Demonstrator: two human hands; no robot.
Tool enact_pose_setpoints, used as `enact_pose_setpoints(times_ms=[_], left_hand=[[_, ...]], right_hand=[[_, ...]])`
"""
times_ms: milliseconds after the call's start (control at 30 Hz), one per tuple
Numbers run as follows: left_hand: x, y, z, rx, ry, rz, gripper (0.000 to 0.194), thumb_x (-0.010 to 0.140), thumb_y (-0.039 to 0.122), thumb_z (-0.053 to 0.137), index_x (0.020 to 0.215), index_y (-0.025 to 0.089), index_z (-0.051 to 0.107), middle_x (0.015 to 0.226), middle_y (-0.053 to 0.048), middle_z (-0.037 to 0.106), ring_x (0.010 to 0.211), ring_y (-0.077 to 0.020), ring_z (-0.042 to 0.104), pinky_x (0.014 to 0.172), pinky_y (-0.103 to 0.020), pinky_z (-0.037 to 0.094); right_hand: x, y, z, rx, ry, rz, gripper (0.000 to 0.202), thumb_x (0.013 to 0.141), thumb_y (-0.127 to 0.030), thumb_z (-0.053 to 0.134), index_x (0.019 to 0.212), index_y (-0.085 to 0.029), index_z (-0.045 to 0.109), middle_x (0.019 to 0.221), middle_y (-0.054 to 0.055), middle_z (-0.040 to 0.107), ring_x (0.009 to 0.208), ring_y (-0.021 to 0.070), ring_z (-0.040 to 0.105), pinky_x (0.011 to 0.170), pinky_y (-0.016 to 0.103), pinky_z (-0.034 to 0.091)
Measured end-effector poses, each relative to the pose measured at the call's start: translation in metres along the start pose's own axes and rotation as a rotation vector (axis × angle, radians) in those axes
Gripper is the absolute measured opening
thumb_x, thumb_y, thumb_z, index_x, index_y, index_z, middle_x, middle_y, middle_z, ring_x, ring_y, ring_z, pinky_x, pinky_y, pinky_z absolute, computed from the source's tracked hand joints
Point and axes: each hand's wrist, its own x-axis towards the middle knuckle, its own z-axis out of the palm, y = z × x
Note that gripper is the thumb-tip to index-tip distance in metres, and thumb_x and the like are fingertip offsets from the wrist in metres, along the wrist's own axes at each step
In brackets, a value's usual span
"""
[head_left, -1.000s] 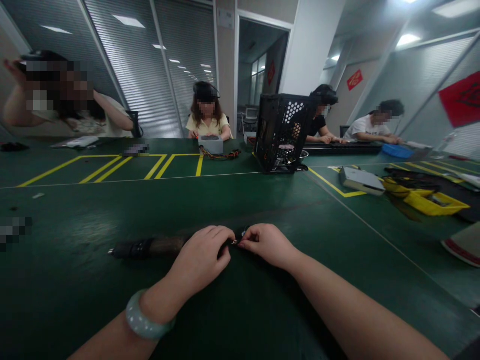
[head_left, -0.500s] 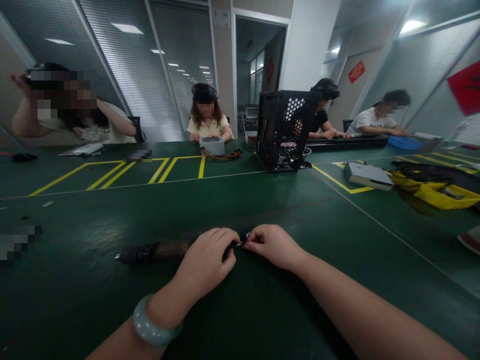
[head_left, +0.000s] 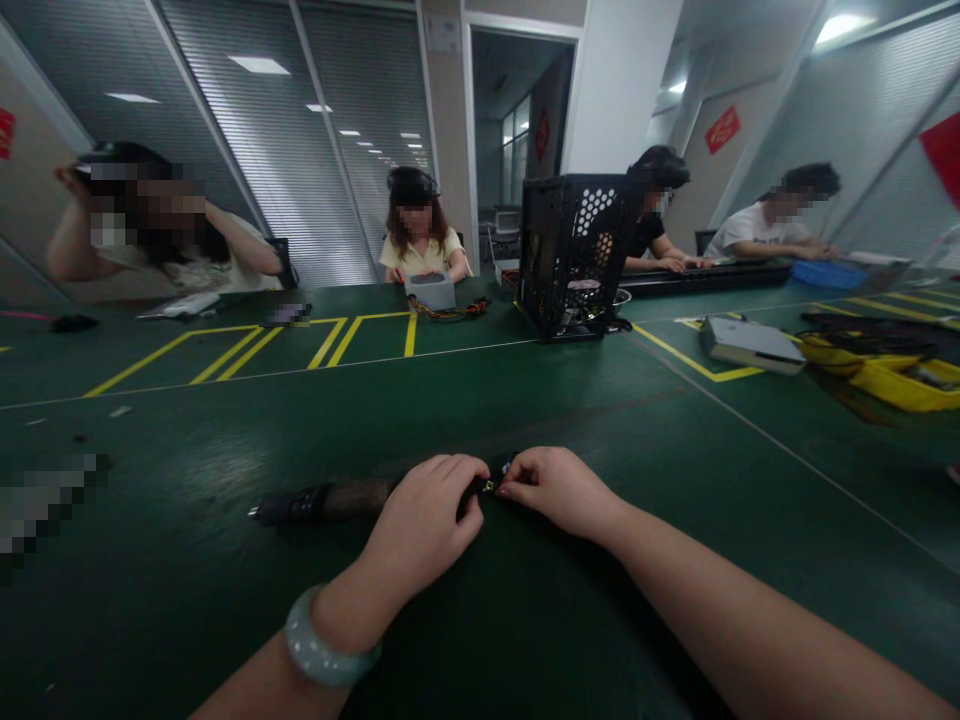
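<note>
A dark cylindrical tool (head_left: 330, 502) with a metal tip at its left end lies on the green table (head_left: 225, 600). My left hand (head_left: 431, 505) is wrapped round the tool's right end, a pale green bracelet (head_left: 322, 640) on its wrist. Just to the right, my right hand (head_left: 551, 490) pinches a small dark piece whose shape is mostly hidden by the fingers. Between the two sets of fingertips a small shiny metal part (head_left: 489, 486) shows at the tool's end.
Beyond my hands stands a black computer case (head_left: 574, 255). A grey box (head_left: 752, 345) and a yellow tray (head_left: 904, 385) are at the right. A power supply with wires (head_left: 433, 290) sits before a person (head_left: 420, 245); other people sit across the table.
The whole view has shifted slightly, so most things stand a little further right. Both hands keep the same grip at the tool's right end.
</note>
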Motion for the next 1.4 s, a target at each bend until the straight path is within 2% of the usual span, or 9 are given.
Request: enact_pose_setpoints(times_ms=[233, 867, 1000, 1200, 1400], left_hand=[[0.0005, 0.0006, -0.0012, 0.000, -0.007, 0.003, 0.021, 0.084, 0.018, 0.051, 0.103, 0.023, 0.059, 0.103, -0.003, 0.063, 0.096, -0.0220, 0.059, 0.085, -0.040, 0.049], [0.0015, -0.0019, 0.0016, -0.018, -0.004, 0.016, 0.022, 0.083, 0.015, 0.052, 0.102, 0.023, 0.059, 0.106, -0.004, 0.063, 0.099, -0.0223, 0.058, 0.088, -0.042, 0.048], [0.0013, -0.0030, 0.0016, -0.024, -0.008, 0.008, 0.019, 0.086, 0.019, 0.052, 0.103, 0.024, 0.059, 0.107, -0.003, 0.063, 0.099, -0.0223, 0.058, 0.088, -0.042, 0.048], [0.0021, -0.0022, 0.0001, -0.024, -0.005, 0.009, 0.018, 0.091, 0.034, 0.052, 0.102, 0.023, 0.061, 0.105, -0.004, 0.064, 0.098, -0.0230, 0.058, 0.087, -0.041, 0.048], [0.0018, -0.0004, -0.0007, -0.025, -0.013, 0.005, 0.021, 0.094, 0.036, 0.047, 0.103, 0.023, 0.061, 0.106, -0.004, 0.064, 0.098, -0.0223, 0.059, 0.087, -0.041, 0.049]], right_hand=[[0.0000, 0.0008, -0.0013, 0.003, -0.004, -0.012, 0.013, 0.084, -0.035, 0.068, 0.082, -0.022, 0.072, 0.084, -0.001, 0.070, 0.072, 0.0134, 0.062, 0.062, 0.023, 0.041], [0.0017, 0.0028, 0.0003, 0.013, -0.011, -0.021, 0.014, 0.084, -0.036, 0.067, 0.082, -0.023, 0.072, 0.082, -0.002, 0.070, 0.070, 0.0125, 0.060, 0.060, 0.023, 0.039], [0.0014, 0.0035, 0.0000, 0.005, 0.004, -0.024, 0.012, 0.084, -0.034, 0.068, 0.081, -0.023, 0.072, 0.084, -0.002, 0.069, 0.072, 0.0129, 0.060, 0.061, 0.023, 0.039], [0.0008, 0.0022, -0.0020, 0.000, 0.001, -0.037, 0.012, 0.085, -0.033, 0.067, 0.081, -0.023, 0.071, 0.081, -0.003, 0.068, 0.071, 0.0120, 0.060, 0.060, 0.022, 0.038], [0.0003, 0.0044, -0.0019, 0.001, 0.004, -0.045, 0.014, 0.085, -0.036, 0.067, 0.081, -0.023, 0.071, 0.081, -0.003, 0.068, 0.070, 0.0118, 0.059, 0.060, 0.022, 0.037]])
